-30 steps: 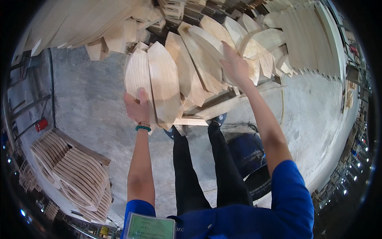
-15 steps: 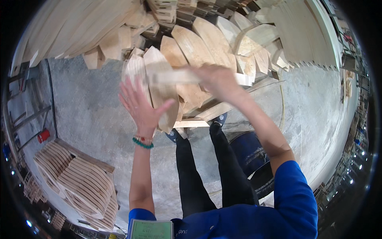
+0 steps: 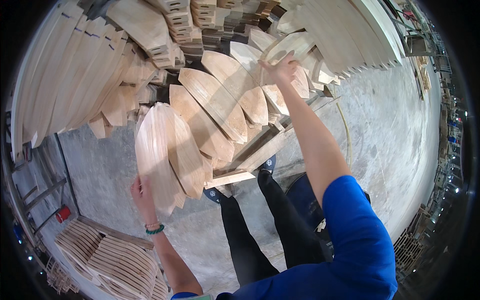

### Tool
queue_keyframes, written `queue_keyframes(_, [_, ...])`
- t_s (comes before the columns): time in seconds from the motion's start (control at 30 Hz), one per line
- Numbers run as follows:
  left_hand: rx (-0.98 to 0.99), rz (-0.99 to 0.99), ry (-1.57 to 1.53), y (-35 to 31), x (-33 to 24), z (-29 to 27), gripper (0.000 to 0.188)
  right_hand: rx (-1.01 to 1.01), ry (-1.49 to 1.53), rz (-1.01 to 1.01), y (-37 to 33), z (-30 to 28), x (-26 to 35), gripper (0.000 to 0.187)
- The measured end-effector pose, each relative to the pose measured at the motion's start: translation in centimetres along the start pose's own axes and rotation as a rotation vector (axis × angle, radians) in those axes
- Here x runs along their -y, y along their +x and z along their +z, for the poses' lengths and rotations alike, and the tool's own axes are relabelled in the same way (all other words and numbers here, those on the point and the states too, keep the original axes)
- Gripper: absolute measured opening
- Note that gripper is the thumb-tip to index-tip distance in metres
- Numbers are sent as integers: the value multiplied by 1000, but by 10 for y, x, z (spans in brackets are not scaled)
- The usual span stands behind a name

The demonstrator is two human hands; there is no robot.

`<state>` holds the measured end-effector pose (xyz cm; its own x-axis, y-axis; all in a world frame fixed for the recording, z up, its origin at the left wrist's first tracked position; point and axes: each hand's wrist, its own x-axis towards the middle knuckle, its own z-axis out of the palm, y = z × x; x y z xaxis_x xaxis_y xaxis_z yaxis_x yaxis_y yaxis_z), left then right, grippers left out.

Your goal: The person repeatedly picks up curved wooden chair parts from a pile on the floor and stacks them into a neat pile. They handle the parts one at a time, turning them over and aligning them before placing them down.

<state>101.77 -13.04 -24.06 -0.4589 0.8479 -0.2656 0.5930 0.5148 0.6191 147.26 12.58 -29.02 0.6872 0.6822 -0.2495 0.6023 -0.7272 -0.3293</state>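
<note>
Pale wooden boards with pointed, curved ends lie in overlapping stacks in front of me. At the lower left of the pile is a light pointed board [image 3: 152,155], with a second curved board [image 3: 185,150] leaning over beside it. My left hand [image 3: 143,197] is at the outer edge of the light board, its fingers loosely bent and apart, with nothing visible in them. My right arm reaches far over the pile. My right hand [image 3: 281,69] has its fingers spread above the curved boards [image 3: 245,57] at the upper right, and it holds nothing.
Tall stacks of long boards stand on the left [image 3: 55,75] and right [image 3: 350,40]. Slotted wooden pieces [image 3: 177,20] are piled at the back. A dark blue drum [image 3: 305,200] stands by my right leg. Bundled curved slats [image 3: 120,265] lie lower left, near a red container [image 3: 63,214].
My right hand has let go of the long pale wooden piece and moved farther out, fingers spread. My left hand has moved down and left, from over the boards to their edge.
</note>
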Motion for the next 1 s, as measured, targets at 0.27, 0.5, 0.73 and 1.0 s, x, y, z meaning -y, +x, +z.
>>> queue_keyframes(0.27, [-147,-106,33,-6,-29,51,64,-95,104,-84,-16,16,-35,94])
queue_keyframes(0.5, [-253,15,-41,-5,-17,74,60,-318,-76,-259,-27,15,-96,81])
queue_keyframes(0.73, [-142,-42,-73,-2,-14,56,52,196,1016,-258,-153,28,-50,85])
queue_keyframes(1.0, [-128,-55,-83,-5,-21,70,59,134,490,-380,-119,1,-94,76])
